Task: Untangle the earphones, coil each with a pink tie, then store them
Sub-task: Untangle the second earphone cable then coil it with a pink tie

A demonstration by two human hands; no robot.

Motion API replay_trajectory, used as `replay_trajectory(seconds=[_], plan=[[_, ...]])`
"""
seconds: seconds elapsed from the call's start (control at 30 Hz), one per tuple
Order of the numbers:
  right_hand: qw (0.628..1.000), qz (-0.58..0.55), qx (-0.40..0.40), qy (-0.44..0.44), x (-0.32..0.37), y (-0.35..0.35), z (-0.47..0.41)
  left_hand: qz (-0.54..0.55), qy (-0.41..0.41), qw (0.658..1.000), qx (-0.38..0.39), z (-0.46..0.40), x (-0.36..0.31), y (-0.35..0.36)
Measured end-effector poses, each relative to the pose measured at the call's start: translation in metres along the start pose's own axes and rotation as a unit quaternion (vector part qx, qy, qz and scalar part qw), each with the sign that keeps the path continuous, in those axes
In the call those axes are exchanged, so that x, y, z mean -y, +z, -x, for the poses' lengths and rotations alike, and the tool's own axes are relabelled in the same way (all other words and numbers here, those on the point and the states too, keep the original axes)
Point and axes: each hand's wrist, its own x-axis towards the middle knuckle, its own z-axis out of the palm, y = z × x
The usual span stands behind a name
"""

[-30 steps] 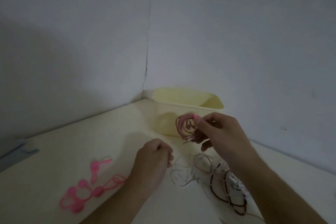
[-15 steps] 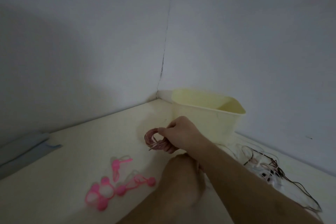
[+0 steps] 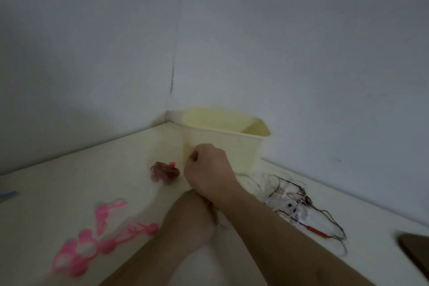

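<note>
A coiled brownish earphone with a pink tie round it lies on the cream table, just left of the yellow bin. My right hand hovers beside the coil, a little apart from it, its fingers loosely curled and holding nothing. My left hand lies lower, under my right forearm, which hides its fingers. A tangle of black, white and red earphones lies to the right of my arms. Several loose pink ties lie at the front left.
The bin stands in the corner where two white walls meet. A dark flat object lies at the right edge of the view. At the far left edge there is a blue-grey thing.
My right hand carried the tied coil leftward across my left arm and let it go on the table beside the bin. The view swung left.
</note>
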Motion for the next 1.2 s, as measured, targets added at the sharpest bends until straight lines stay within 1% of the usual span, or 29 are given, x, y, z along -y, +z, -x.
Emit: replay_trajectory(seconds=[0.1,0.17,0.23,0.27,0.33,0.37,0.43,0.53,0.63,0.73,0.77,0.87,0.93,1.0,1.07,1.13,1.2], plan=[[1.0,-0.018,-0.007,-0.017,-0.018,-0.037,0.032,0.102,-0.01,0.994,-0.023,-0.006,0.008,0.008],[0.999,-0.023,-0.03,-0.01,-0.038,-0.065,0.049,0.18,0.004,0.982,-0.061,-0.006,0.006,0.009],[0.998,-0.023,-0.062,-0.008,-0.061,-0.094,0.063,0.209,0.036,0.973,-0.096,-0.007,0.005,0.01],[0.996,-0.021,-0.082,-0.003,-0.073,-0.106,0.071,0.211,0.055,0.972,-0.092,-0.007,0.004,0.013],[0.991,-0.022,-0.127,0.023,-0.096,-0.126,0.085,0.207,0.092,0.972,-0.054,-0.005,0.004,0.015],[0.988,-0.027,-0.148,0.038,-0.107,-0.134,0.092,0.195,0.108,0.974,-0.033,-0.004,0.004,0.015],[0.983,-0.034,-0.174,0.056,-0.126,-0.143,0.112,0.165,0.13,0.978,-0.018,-0.002,0.003,0.017],[0.986,-0.025,-0.156,0.047,-0.146,-0.138,0.139,0.126,0.135,0.982,-0.046,-0.002,0.003,0.016],[0.992,0.014,-0.126,0.008,-0.165,-0.117,0.152,0.102,0.135,0.983,-0.078,-0.002,0.004,0.017],[0.996,0.061,-0.061,-0.02,-0.169,-0.104,0.146,0.118,0.121,0.98,-0.103,0.001,0.003,0.017],[0.996,0.062,-0.058,-0.025,-0.169,-0.102,0.143,0.136,0.108,0.978,-0.111,0.002,0.003,0.018],[0.996,0.034,-0.072,-0.049,-0.172,-0.099,0.134,0.195,0.071,0.97,-0.127,0.001,0.005,0.018],[0.996,0.017,-0.074,-0.039,-0.173,-0.098,0.135,0.21,0.061,0.964,-0.151,0.0,0.006,0.017],[0.994,-0.001,-0.098,-0.038,-0.175,-0.098,0.136,0.174,0.079,0.963,-0.191,-0.002,0.004,0.015],[0.992,0.007,-0.121,-0.023,-0.175,-0.098,0.137,0.125,0.116,0.962,-0.212,-0.005,-0.004,0.013],[0.99,0.035,-0.138,-0.018,-0.174,-0.095,0.137,0.1,0.139,0.967,-0.189,-0.013,-0.015,0.012],[0.988,0.058,-0.14,-0.017,-0.174,-0.092,0.136,0.085,0.119,0.98,-0.132,-0.024,-0.026,0.014]])
